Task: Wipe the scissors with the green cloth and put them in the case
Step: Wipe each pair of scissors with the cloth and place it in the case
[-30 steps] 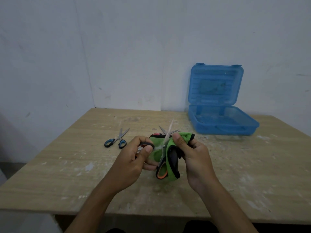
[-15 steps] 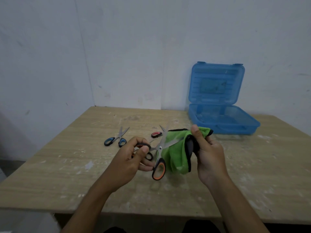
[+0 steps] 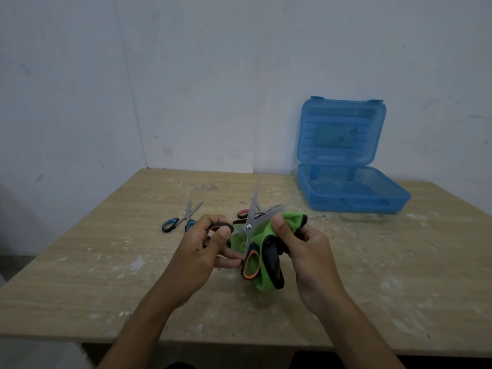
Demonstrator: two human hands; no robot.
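My left hand (image 3: 205, 246) grips one handle loop of the orange-and-black scissors (image 3: 249, 237), whose blades are spread apart above the table. My right hand (image 3: 300, 249) holds the green cloth (image 3: 262, 230) with black trim, thumb pressing it against one blade. The blue case (image 3: 346, 190) stands open at the back right, lid upright against the wall. Blue-handled scissors (image 3: 181, 219) lie on the table to the left. Red-handled scissors (image 3: 246, 212) lie just behind my hands, partly hidden.
A worn wooden table (image 3: 106, 262) with white paint marks stands against a white wall corner. Its front edge runs just below my forearms. Something clear lies in front of the case (image 3: 367, 217).
My right hand brought the cloth back against the scissors, thumb now on a blade. The scissors turned more upright in my left hand, with one blade pointing up.
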